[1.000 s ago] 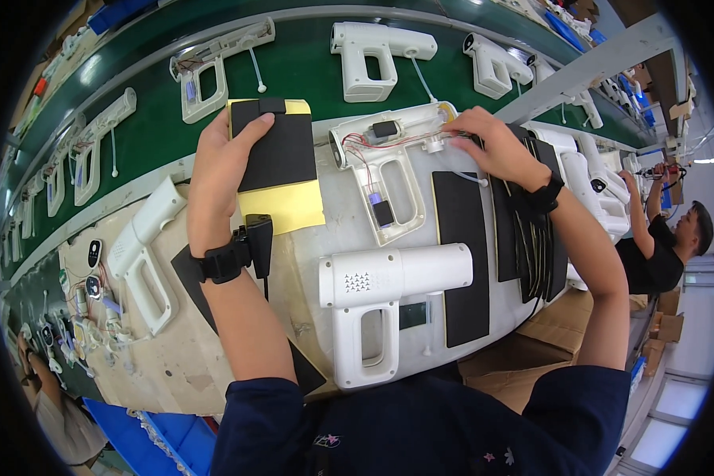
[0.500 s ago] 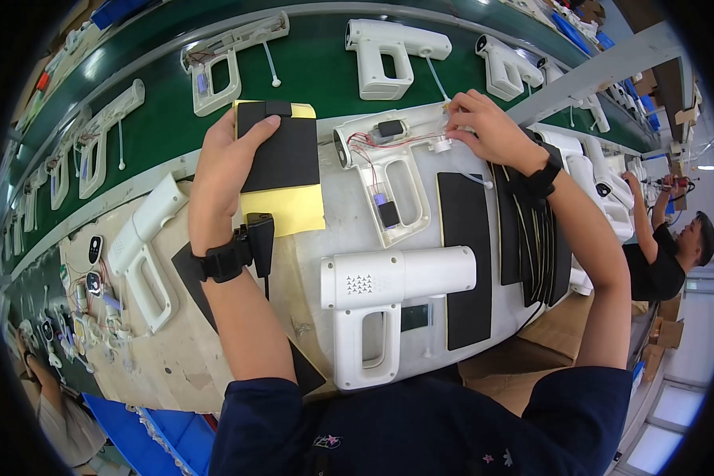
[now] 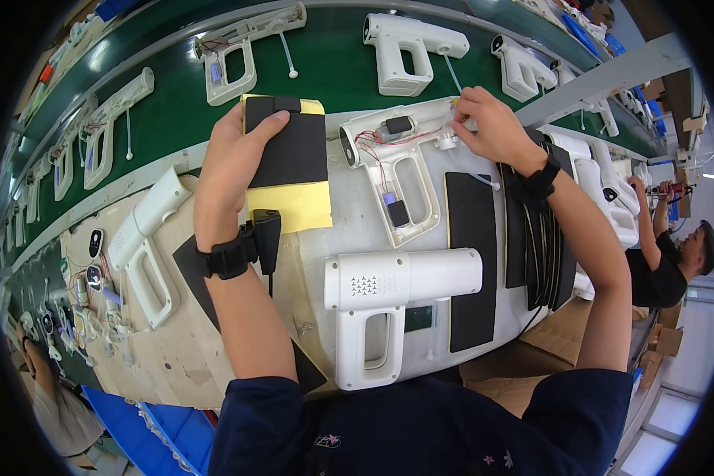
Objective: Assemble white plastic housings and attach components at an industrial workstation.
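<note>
My left hand (image 3: 234, 163) grips a black foam sheet (image 3: 289, 155) with yellow backing paper (image 3: 308, 208); its thumb presses near a small black foam strip (image 3: 286, 104) on the top edge. Before me lies an opened white gun-shaped housing half (image 3: 430, 178), red wires and black-padded parts showing inside. At that housing's far right end, my right hand (image 3: 488, 123) is closed in a pinch by the white fitting and clear tube (image 3: 472, 172). The fingers hide what exactly they hold. A closed white gun-shaped housing (image 3: 404, 279) rests nearer to me.
Long black foam strips (image 3: 472, 317) lie right of centre, with a stack (image 3: 543, 246) beside them. Another white housing (image 3: 147, 246) rests at left, near loose electronic parts (image 3: 95, 278). A green conveyor (image 3: 325, 71) carries several housings. A co-worker (image 3: 666, 262) is at far right.
The housings on the conveyor have shifted to the right. Both my hands keep nearly the same pose, the left still on the foam sheet and the right still at the fitting.
</note>
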{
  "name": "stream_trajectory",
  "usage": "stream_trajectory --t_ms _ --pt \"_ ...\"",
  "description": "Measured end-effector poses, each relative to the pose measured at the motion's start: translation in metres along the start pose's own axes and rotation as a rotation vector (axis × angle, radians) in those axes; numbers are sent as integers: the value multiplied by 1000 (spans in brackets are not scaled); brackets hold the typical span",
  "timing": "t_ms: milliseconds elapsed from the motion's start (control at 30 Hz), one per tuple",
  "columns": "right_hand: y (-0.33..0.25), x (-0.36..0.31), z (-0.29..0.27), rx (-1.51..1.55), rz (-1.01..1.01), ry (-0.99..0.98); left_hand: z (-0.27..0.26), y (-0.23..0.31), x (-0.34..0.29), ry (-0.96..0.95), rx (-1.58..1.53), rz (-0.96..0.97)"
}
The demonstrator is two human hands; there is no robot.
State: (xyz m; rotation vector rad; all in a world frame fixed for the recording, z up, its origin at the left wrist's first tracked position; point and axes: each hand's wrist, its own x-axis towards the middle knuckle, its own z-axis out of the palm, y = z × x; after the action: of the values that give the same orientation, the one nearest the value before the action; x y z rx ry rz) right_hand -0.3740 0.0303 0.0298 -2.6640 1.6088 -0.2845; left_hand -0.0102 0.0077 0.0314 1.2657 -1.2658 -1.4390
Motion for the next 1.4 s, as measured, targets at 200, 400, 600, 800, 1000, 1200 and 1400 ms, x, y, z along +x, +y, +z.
stream_trajectory --t_ms 200,400,600,800,1000,1200,1400 --pt "3 1 2 22 15 25 4 1 -1 8 -18 -3" --pt "4 -2 5 22 27 35 4 1 -1 18 -29 -13" --pt "10 9 -4 61 171 -222 6 0 0 7 7 -10" --pt "6 7 -13 -244 -181 -366 4 -4 1 16 15 -13" --pt "4 2 -28 -46 24 -278 4 -5 3 6 12 -3" --pt "-11 -16 -29 95 -165 -131 4 -2 1 13 -17 2" --pt "-17 -22 -10 98 -123 -145 6 0 0 15 -3 -9"
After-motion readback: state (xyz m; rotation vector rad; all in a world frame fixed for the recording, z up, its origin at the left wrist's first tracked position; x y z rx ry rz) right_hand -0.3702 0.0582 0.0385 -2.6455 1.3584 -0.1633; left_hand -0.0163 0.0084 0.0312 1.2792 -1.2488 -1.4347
